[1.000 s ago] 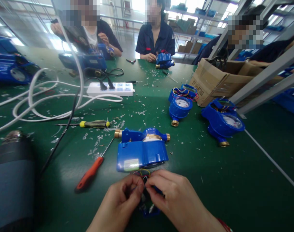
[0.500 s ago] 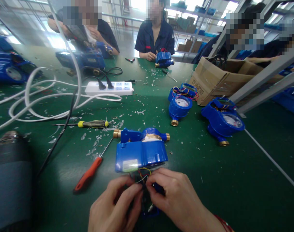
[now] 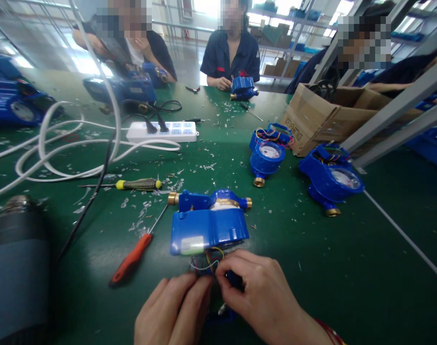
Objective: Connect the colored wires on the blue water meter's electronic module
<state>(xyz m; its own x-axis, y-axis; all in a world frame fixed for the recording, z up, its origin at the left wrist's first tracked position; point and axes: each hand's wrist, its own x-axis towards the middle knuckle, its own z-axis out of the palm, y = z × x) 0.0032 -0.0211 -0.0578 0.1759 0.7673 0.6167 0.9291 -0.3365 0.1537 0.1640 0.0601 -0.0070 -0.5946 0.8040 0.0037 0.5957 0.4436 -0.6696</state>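
A blue water meter (image 3: 209, 225) with brass ends lies on the green table (image 3: 311, 268) just beyond my hands. Thin coloured wires (image 3: 208, 258) run from its near side down to a small blue part (image 3: 223, 314) that my hands mostly cover. My left hand (image 3: 175, 314) has its fingers pressed together at the wires. My right hand (image 3: 264, 299) pinches the small blue part beside them. What the fingertips hold exactly is hidden.
A red-handled screwdriver (image 3: 132, 258) and a yellow-black one (image 3: 139, 184) lie to the left. Two more blue meters (image 3: 268, 155) (image 3: 331, 177), a cardboard box (image 3: 319, 120), a white power strip (image 3: 164, 131) with looped cable, and seated co-workers are farther off. A dark cylinder (image 3: 17, 268) stands at left.
My left hand has slid down and toward me, its fingers flatter. The wires now show more between the meter and my hands. My right hand has barely moved.
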